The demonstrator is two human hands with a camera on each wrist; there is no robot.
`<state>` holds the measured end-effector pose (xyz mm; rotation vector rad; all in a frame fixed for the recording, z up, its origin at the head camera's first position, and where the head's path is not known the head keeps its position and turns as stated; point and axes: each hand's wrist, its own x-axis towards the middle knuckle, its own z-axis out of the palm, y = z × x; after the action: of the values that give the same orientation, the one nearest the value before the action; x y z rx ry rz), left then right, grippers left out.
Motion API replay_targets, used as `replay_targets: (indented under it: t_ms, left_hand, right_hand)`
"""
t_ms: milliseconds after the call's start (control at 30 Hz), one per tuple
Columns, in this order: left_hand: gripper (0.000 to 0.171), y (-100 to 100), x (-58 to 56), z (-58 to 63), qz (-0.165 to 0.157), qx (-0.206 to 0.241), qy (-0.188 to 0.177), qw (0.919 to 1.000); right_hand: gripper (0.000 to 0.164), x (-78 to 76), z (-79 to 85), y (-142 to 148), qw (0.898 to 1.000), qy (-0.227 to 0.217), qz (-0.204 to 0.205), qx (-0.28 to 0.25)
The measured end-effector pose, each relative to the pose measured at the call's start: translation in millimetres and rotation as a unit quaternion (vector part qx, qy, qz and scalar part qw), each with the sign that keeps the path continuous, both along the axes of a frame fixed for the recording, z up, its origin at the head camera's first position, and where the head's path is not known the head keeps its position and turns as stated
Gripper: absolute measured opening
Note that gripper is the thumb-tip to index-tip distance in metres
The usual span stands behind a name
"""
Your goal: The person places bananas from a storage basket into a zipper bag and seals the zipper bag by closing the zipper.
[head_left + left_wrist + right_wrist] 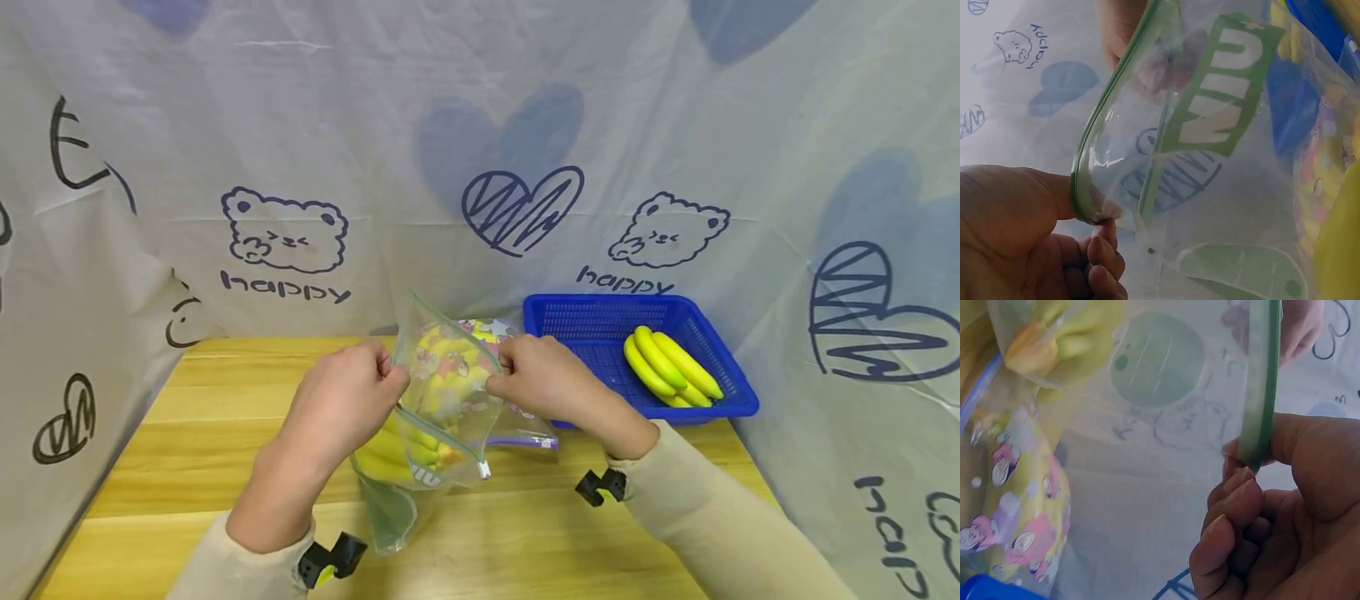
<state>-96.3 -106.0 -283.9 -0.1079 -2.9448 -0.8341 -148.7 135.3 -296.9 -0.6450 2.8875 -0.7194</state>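
Note:
Both hands hold the mouth of a clear zip bag (457, 479) with a green seal strip and a white slider. My left hand (341, 396) pinches one side of the rim between thumb and fingers. Opposite it, my right hand (543, 375) pinches the other side, so the mouth is spread apart. Yellow bananas (390, 454) lie inside at the bag's lower left. In the left wrist view the bag's green printed label (1219, 84) faces the camera. Behind stands a second bag (1022, 506) with cartoon prints and a purple seal strip, yellow fruit showing through it.
A blue plastic basket (592, 308) stands at the back right, with a bunch of bananas (671, 367) in it. The wooden table (225, 392) meets a printed white curtain (405, 242) at the back and sides.

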Motion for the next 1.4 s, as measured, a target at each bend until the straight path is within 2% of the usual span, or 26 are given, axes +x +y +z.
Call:
replay_targets:
  t_ms: [67,133,267,333,500,633,767,867,967,1233,1400]
  left_hand:
    - [0.022,1.8,0.8,-2.1,-0.003,-0.005,0.001,1.0]
    - [0.021,3.7,2.3,-1.6,0.006,-0.004,0.019,0.9998]
    - [0.02,7.1,5.1,5.3,0.026,0.005,0.058,0.998]
    - [0.019,8.2,4.6,7.5,0.027,0.005,0.065,0.9975]
    - [0.021,9.6,-1.6,1.4,0.009,-0.022,0.024,0.9994]
    - [0.022,12.0,-3.3,-5.6,0.004,-0.034,0.009,0.9994]
    - [0.024,12.4,0.0,-5.5,0.025,-0.046,0.049,0.9975]
    - [0.025,9.6,1.6,-3.4,0.041,-0.076,0.093,0.992]
    - [0.024,6.0,-0.2,-2.6,0.039,-0.106,0.116,0.9868]
    - [0.023,-9.0,-3.1,-3.5,0.037,-0.129,0.093,0.9866]
    - [0.025,-2.7,-2.2,-2.8,0.019,-0.099,0.093,0.9905]
  right_hand:
    - [0.027,-1.4,-1.6,4.1,1.0,0.002,-0.001,0.005]
    - [0.029,-1.0,0.7,7.2,1.0,0.005,-0.001,-0.004]
    - [0.031,3.0,11.2,11.8,1.0,0.006,-0.011,-0.016]
    - [0.03,3.4,14.4,13.6,1.0,0.002,-0.018,-0.004]
    - [0.035,-1.0,8.7,12.4,0.999,-0.001,-0.018,0.05]
    - [0.035,-2.5,2.3,9.9,0.998,0.007,-0.021,0.06]
    - [0.034,-0.2,2.3,10.3,0.998,0.025,-0.035,0.035]
    - [0.031,-0.1,2.6,9.7,0.997,0.045,-0.047,0.027]
    - [0.029,-2.0,0.6,7.8,0.996,0.063,-0.058,0.031]
    - [0.027,-4.8,-1.7,9.0,0.99,0.084,-0.096,0.067]
    - [0.027,-4.6,-3.7,7.0,0.993,0.073,-0.079,0.058]
